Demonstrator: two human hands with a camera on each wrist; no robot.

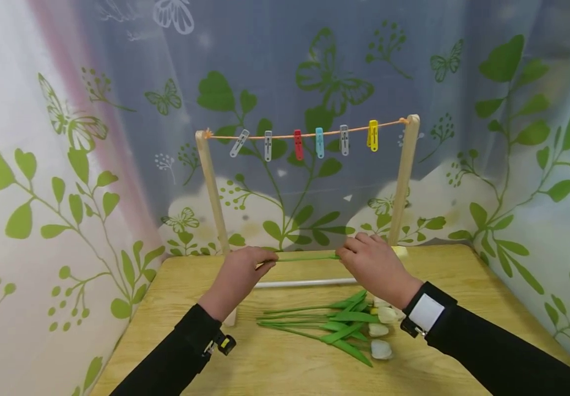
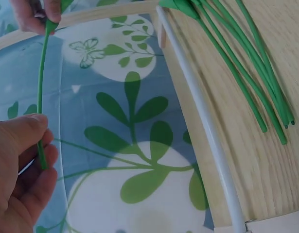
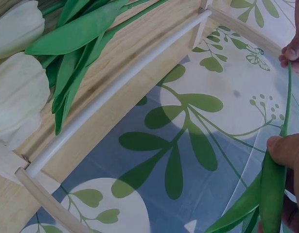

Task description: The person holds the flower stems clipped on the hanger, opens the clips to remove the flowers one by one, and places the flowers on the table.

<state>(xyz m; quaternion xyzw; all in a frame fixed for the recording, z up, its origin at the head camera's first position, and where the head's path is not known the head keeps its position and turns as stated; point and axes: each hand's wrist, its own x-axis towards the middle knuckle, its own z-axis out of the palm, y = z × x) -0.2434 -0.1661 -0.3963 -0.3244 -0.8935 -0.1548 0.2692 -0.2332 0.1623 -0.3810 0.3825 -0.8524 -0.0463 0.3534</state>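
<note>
An artificial tulip's thin green stem is held level between both hands, above the far part of the table. My left hand pinches it near its cut end between thumb and fingers, as the left wrist view shows. My right hand grips the same tulip where its green leaves begin. Its pale bloom pokes out past the right hand, mostly covered by it. Nearer to me lies a bunch of white tulips, stems pointing left and blooms right.
A wooden frame stands around the hands, with a left post, a right post and a white rod low across. Along its orange string hang several clothespins, including a red one and a yellow one. A patterned curtain encloses the wooden table.
</note>
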